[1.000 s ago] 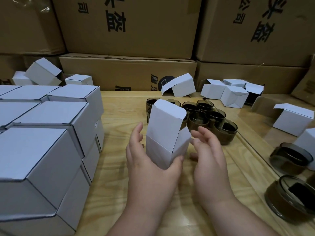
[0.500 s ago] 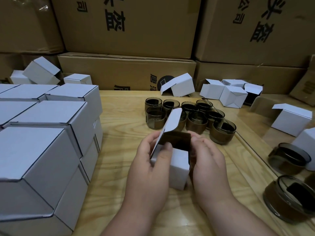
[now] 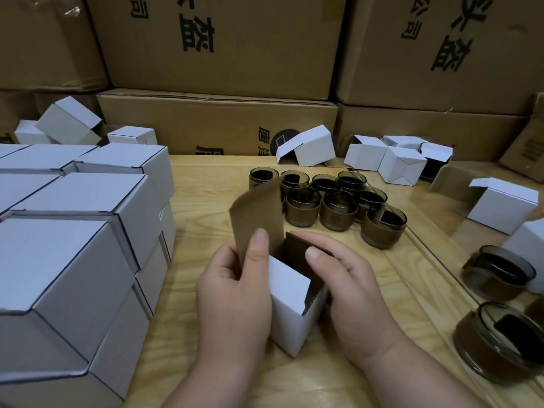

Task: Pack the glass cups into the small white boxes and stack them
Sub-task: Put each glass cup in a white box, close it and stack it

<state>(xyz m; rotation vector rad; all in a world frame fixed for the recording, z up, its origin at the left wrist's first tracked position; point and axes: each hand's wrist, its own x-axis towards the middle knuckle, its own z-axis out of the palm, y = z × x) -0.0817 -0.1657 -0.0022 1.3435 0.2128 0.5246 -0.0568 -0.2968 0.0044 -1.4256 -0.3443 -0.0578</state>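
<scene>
A small white box (image 3: 290,307) stands on the wooden table (image 3: 206,219) in front of me, its brown-lined lid flap (image 3: 259,213) raised. My left hand (image 3: 235,295) grips the box's left side, thumb pressed on the inside of the lid flap. My right hand (image 3: 350,287) holds the right side, thumb on a dark side flap (image 3: 297,251). The box's inside is hidden from view. Several smoky glass cups (image 3: 338,198) stand grouped just beyond the box. A stack of closed white boxes (image 3: 76,237) fills the left.
Empty open white boxes (image 3: 385,159) lie at the back and right (image 3: 503,204). Large brown cartons (image 3: 217,45) wall off the far side. Two more glass cups (image 3: 497,346) sit at the right near a glass pane edge.
The box has turned from lying tilted in my hands to standing upright on the table. The lid flap has swung up, its brown inside toward me. My thumbs have moved onto the flaps.
</scene>
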